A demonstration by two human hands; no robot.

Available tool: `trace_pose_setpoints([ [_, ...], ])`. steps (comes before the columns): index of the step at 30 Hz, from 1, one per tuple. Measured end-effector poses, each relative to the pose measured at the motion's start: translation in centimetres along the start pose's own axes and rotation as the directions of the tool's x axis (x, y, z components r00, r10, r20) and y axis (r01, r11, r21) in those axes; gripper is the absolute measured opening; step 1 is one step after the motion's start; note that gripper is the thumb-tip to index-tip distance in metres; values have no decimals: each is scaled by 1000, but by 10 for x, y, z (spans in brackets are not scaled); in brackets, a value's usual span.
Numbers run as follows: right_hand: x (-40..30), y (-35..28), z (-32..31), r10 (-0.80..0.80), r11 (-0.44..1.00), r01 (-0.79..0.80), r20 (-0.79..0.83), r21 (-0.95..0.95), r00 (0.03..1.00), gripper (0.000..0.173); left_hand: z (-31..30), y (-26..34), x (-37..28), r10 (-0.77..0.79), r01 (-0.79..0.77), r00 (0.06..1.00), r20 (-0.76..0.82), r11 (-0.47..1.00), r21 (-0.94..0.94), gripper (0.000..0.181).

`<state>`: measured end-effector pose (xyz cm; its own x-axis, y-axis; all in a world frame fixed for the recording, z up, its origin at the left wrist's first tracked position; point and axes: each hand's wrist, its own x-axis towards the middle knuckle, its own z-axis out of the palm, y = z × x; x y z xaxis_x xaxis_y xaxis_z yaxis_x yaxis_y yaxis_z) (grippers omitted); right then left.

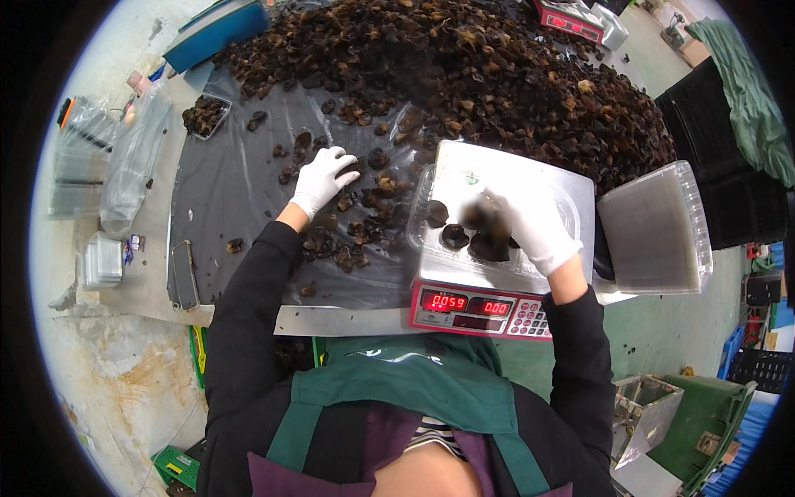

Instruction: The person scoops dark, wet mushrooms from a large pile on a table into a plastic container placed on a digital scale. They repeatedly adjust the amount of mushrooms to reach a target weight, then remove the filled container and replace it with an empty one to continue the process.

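Observation:
My left hand [324,180], in a white glove, rests over scattered dried black fungus pieces [385,183] on the black plastic sheet. Its fingers are apart, with no piece visibly gripped. On the right, my gloved right hand [528,227] is above a clear plastic tray [415,217], with dark fungus pieces [481,214] at its fingertips, blurred by motion. More fungus pieces [455,236] lie in the tray. That tray sits on the steel pan of an electronic scale [497,158] with a red front and lit digits.
A large heap of fungus [497,74] covers the table's far side. Nested clear trays [652,230] stand right of the scale. A filled tray [207,117], a phone [185,275] and bagged containers [133,161] are at left. Another scale [568,22] stands at the far right.

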<state>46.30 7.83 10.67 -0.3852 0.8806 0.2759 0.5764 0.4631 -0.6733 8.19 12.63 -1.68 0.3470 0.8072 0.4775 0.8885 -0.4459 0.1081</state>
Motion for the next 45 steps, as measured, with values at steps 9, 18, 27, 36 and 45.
trace_pose_setpoints([
  [9, 2, 1, -17, -85, 949, 79, -5, -306, 996, 14, 9, -20, -7, -363, 377, 926, 104, 872, -313, 13],
  [18, -85, -4, -73, 362, 875, -482, -598, -47, 715, 15, -68, 175, 80, 150, -231, 954, -260, 920, -316, 17],
  [27, -96, -47, -20, 320, 935, -349, -568, 62, 758, 17, -103, 219, 54, -60, -102, 978, -201, 701, -705, 27],
  [36, -72, -104, 71, -167, 971, 172, 41, -168, 985, 10, -141, 140, -123, -111, 635, 661, 742, -444, -632, 39],
  [45, -79, -79, 59, -144, 968, 101, -180, -229, 973, 20, -187, 37, -215, -562, 559, 823, 85, 827, 57, 18],
])
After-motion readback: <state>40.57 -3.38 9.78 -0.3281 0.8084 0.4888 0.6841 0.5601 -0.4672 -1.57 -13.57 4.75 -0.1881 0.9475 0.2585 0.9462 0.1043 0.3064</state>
